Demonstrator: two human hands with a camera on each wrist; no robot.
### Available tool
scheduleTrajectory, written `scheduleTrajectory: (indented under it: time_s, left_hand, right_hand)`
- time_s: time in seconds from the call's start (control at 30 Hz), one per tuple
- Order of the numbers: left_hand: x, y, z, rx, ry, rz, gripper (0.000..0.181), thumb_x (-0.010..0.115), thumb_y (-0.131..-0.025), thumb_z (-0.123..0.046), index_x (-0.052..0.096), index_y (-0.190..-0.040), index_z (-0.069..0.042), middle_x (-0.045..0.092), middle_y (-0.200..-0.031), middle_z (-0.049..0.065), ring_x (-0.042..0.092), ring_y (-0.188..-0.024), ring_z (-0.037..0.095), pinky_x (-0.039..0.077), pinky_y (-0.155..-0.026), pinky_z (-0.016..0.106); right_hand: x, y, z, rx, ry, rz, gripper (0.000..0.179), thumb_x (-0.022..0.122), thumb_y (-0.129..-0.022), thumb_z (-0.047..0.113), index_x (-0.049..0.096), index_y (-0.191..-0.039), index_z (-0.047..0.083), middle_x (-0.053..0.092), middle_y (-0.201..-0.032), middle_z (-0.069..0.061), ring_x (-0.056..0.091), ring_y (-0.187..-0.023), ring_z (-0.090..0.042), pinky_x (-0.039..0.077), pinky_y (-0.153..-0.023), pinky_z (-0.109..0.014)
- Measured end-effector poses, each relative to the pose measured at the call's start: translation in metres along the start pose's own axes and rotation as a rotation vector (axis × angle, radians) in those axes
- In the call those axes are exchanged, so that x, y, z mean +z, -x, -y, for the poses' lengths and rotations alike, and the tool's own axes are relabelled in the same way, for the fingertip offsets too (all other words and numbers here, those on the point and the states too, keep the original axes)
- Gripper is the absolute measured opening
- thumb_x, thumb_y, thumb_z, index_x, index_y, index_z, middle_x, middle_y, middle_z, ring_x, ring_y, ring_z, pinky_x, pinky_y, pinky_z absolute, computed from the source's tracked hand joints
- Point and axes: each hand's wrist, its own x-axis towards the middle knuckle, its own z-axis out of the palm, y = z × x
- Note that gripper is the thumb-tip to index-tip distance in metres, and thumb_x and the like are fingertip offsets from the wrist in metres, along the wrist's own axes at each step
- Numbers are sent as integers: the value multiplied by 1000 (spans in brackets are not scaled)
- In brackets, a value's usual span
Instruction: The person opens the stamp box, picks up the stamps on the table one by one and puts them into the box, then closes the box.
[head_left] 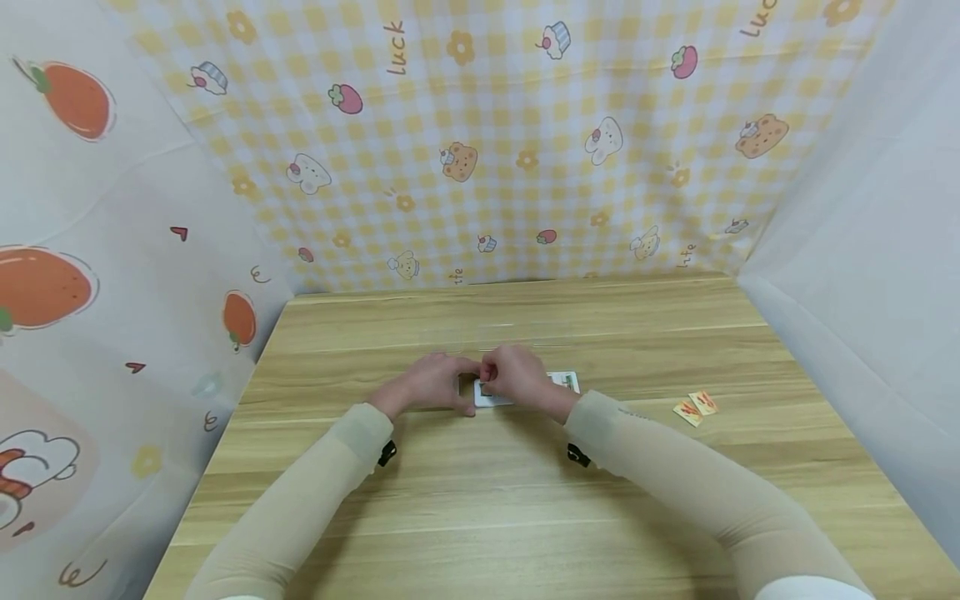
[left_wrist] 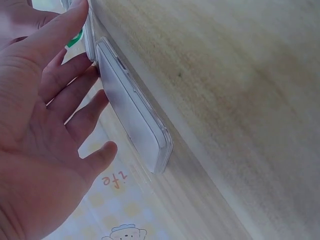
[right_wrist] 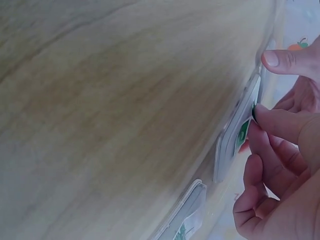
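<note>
In the middle of the table lies a flat white slab with rounded corners and a clear rim. My left hand is at its left end, thumb and fingers fairly straight and spread around that end. Over the slab, my right hand pinches a small green-printed piece between thumb and forefinger, right at the slab's face. I cannot tell whether this piece is stuck to the slab. A second white slab shows beneath the left hand in the left wrist view; the head view hides it.
Another slab with a green picture lies just right of the middle one. Two small yellow-and-red cards overlap on the right of the table. Faint clear sheets or covers lie behind the hands. A patterned curtain borders the back edge.
</note>
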Motion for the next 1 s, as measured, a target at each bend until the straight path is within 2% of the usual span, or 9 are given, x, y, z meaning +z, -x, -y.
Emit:
scheduleTrajectory:
  time_s: [0.37,0.6,0.87,1.0]
  left_hand:
    - [0,0,-1,0,16,-4,71,88,-76,-44,62,-139,-25,64,-133,-11,56,-101,10,36,-107,43]
    - [0,0,-1,25,43,-17,72,88,-77,-43,61,-140,-23,62,-136,-10,55,-125,12,38,-108,41]
    - [0,-1,0,12,36,-7,72,87,-77,-44,61,-140,-24,62,-136,-10,57,-119,11,41,-105,41]
    - [1,-1,0,11,20,-7,70,87,-77,-45,62,-139,-24,64,-133,-10,58,-107,9,38,-106,43]
  right_hand:
    - [1,1,0,6,70,-20,13,84,-82,15,72,-82,14,63,-74,9,56,-67,-12,47,-57,-29]
    - [1,1,1,68,140,-41,20,88,-79,25,70,-83,17,61,-76,9,55,-68,-13,45,-55,-30]
    - [-3,4,2,79,103,-36,24,89,-78,26,69,-81,14,59,-76,6,53,-68,-15,43,-55,-30]
    - [-10,6,3,60,94,-29,25,89,-78,25,66,-79,15,59,-76,7,54,-68,-14,43,-55,-30]
